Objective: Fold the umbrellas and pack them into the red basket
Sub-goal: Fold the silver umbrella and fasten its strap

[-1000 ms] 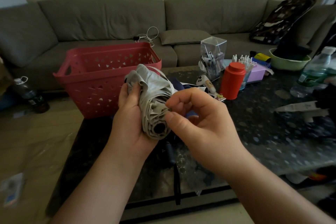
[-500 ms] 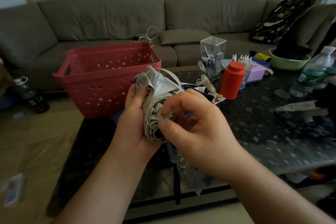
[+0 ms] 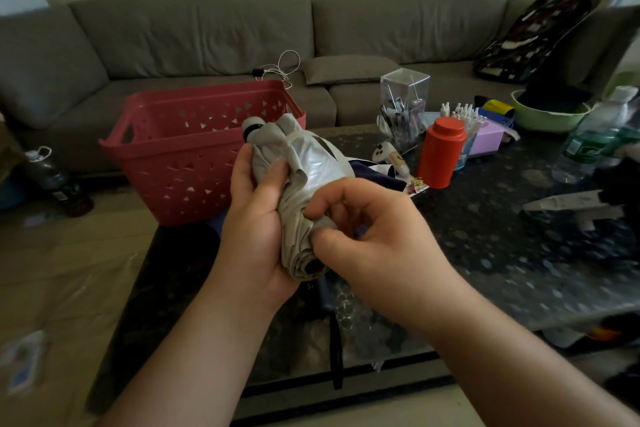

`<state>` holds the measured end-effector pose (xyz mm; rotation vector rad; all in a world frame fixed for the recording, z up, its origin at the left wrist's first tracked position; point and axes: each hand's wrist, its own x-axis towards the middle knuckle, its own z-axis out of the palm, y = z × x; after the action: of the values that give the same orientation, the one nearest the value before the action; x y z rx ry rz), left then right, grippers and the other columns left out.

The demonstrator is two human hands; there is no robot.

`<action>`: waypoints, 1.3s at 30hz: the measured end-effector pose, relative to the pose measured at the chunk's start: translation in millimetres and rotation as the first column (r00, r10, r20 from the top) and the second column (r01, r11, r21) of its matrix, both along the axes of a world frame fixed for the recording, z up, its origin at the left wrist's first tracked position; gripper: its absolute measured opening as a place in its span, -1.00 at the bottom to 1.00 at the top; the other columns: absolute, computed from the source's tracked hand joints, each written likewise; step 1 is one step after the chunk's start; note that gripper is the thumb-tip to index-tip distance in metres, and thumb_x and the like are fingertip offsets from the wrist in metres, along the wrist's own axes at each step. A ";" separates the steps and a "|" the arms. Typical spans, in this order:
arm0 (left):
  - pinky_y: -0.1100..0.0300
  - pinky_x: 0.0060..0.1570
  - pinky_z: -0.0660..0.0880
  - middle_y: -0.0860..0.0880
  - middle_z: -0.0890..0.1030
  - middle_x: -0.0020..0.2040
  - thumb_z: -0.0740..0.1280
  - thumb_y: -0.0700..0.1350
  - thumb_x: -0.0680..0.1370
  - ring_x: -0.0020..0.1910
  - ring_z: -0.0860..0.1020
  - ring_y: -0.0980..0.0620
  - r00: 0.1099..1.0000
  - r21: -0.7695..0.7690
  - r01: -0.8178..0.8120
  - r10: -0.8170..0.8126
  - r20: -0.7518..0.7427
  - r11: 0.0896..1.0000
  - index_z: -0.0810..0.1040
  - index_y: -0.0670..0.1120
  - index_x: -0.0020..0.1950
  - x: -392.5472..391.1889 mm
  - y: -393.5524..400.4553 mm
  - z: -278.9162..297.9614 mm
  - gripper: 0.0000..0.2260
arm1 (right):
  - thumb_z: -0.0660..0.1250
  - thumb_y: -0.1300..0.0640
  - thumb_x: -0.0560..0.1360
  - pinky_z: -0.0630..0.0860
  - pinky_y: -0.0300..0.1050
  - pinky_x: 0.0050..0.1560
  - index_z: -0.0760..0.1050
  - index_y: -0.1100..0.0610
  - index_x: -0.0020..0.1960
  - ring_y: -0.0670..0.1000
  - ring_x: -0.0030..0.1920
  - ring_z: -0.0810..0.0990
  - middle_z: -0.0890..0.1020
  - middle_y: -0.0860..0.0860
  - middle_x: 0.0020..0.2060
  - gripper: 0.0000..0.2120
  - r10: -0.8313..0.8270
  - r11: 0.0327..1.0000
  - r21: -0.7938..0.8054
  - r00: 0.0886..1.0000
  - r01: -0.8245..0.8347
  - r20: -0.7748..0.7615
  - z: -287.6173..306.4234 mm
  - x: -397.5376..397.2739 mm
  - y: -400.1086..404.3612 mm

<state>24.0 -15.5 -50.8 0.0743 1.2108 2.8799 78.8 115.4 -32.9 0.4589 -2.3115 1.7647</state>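
A collapsed grey umbrella (image 3: 298, 198) is being held upright-ish in front of the person, above the near edge of a dark speckled table (image 3: 502, 253), just in front of the red basket (image 3: 180, 163). Its canopy is thin, slightly shiny fabric, bunched in soft uneven pleats around the shaft, with a dark rounded cap (image 3: 250, 125) poking out at the far end and a dark hollow end facing the camera. A narrow grey strap (image 3: 332, 149) is looping loose off the right side.

The left hand (image 3: 258, 215) is gripping the bundle, fingers curled around it and thumb pressing across the folds. The right hand (image 3: 374, 236) is pinching the fabric near the lower end between thumb and bent fingers.

The step in hand seems to be tidying the pleats before strapping. To do it well, the left hand should probably be keeping steady pressure while the right is smoothing each pleat in one direction, since this slippery fabric is likely to spring open.

The basket is rigid plastic, pierced with triangular holes, and is sitting at the table's far left corner. Dark blue fabric (image 3: 374, 175) is lying behind the hands. Further right are a red cylindrical canister (image 3: 440, 152) and a clear plastic box of pens (image 3: 403, 107). A grey sofa (image 3: 207, 35) is running behind.
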 end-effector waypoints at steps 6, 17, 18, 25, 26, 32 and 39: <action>-0.06 -0.01 0.68 -0.13 0.66 0.34 0.25 -0.08 0.72 0.16 0.72 -0.18 1.000 0.016 0.009 -0.009 0.014 1.000 0.39 0.26 0.54 1.7 -1.4 1.5 -0.59 | 0.54 0.18 0.48 0.58 -0.26 -0.15 0.73 -0.06 -0.07 -0.09 -0.13 0.63 0.58 -0.18 -0.13 -0.86 -0.094 0.984 0.134 0.977 0.120 -0.190 1.3 0.0 3.6; -0.02 -0.01 0.67 -0.13 0.64 0.38 0.29 -0.07 0.71 0.19 0.71 -0.14 0.999 0.027 0.034 -0.035 0.026 0.999 0.37 0.27 0.55 4.6 -2.6 6.1 -0.56 | 0.42 0.25 0.56 0.51 -0.22 -0.05 0.60 0.11 -0.01 -0.03 -0.01 0.56 0.54 -0.07 -0.05 -0.93 -0.037 0.971 0.199 0.912 0.129 -0.408 -12.7 -8.5 3.5; -0.04 0.01 0.67 -0.12 0.63 0.39 0.30 -0.07 0.70 0.20 0.71 -0.14 0.998 0.013 0.045 -0.045 0.032 0.999 0.36 0.28 0.55 5.5 -3.7 5.2 -0.55 | 0.44 0.23 0.56 0.51 -0.22 -0.05 0.60 0.09 0.00 -0.02 -0.02 0.57 0.55 -0.08 -0.04 -0.93 -0.041 0.976 0.177 0.911 0.124 -0.410 -11.9 -9.6 5.7; -0.06 0.14 0.66 0.01 0.56 0.45 0.37 -0.14 0.58 0.29 0.67 -0.08 0.984 -0.248 0.027 -0.069 -0.164 0.968 0.35 0.26 0.54 14.0 -1.5 2.4 -0.42 | 0.37 -0.20 0.57 0.60 -0.20 -0.07 0.54 -0.15 0.27 -0.10 -0.06 0.60 0.59 -0.07 0.02 -0.70 -0.305 0.950 0.033 0.945 0.311 -0.119 5.5 -23.4 31.2; -0.06 0.15 0.66 0.01 0.57 0.44 0.37 -0.15 0.56 0.30 0.66 -0.07 0.979 -0.279 0.038 -0.092 -0.183 0.960 0.36 0.27 0.52 15.1 -1.3 1.5 -0.42 | 0.33 -0.27 0.55 0.61 -0.26 -0.08 0.54 -0.16 0.28 -0.15 -0.06 0.61 0.60 -0.12 0.01 -0.64 -0.267 0.960 0.065 0.962 0.271 -0.062 7.7 -23.9 33.1; -0.03 0.35 0.57 0.20 0.45 0.50 0.40 -0.18 0.64 0.40 0.55 0.16 0.942 -0.608 -0.100 -0.123 -0.314 0.788 0.38 0.46 0.43 17.6 -3.1 -5.3 -0.41 | 0.41 -0.14 0.57 0.45 -0.32 -0.40 0.53 0.33 -0.13 -0.12 -0.42 0.49 0.58 0.10 -0.38 -0.52 -0.142 0.986 0.110 0.977 0.125 0.162 6.7 -30.3 48.2; 0.11 0.12 0.65 0.13 0.63 0.36 0.42 -0.20 0.50 0.30 0.65 0.02 0.925 -0.467 0.107 -0.260 -0.276 0.878 0.43 0.31 0.45 20.0 -2.6 3.8 -0.39 | 0.36 -0.13 0.53 0.44 -0.20 -0.28 0.47 0.33 -0.19 -0.02 -0.33 0.45 0.53 0.21 -0.34 -0.52 -0.063 0.997 0.047 0.997 0.061 0.045 -3.7 -41.6 61.5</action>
<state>44.0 -18.1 -47.1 0.6522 1.7768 2.4139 37.2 176.9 -36.6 0.3530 -2.3751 1.7157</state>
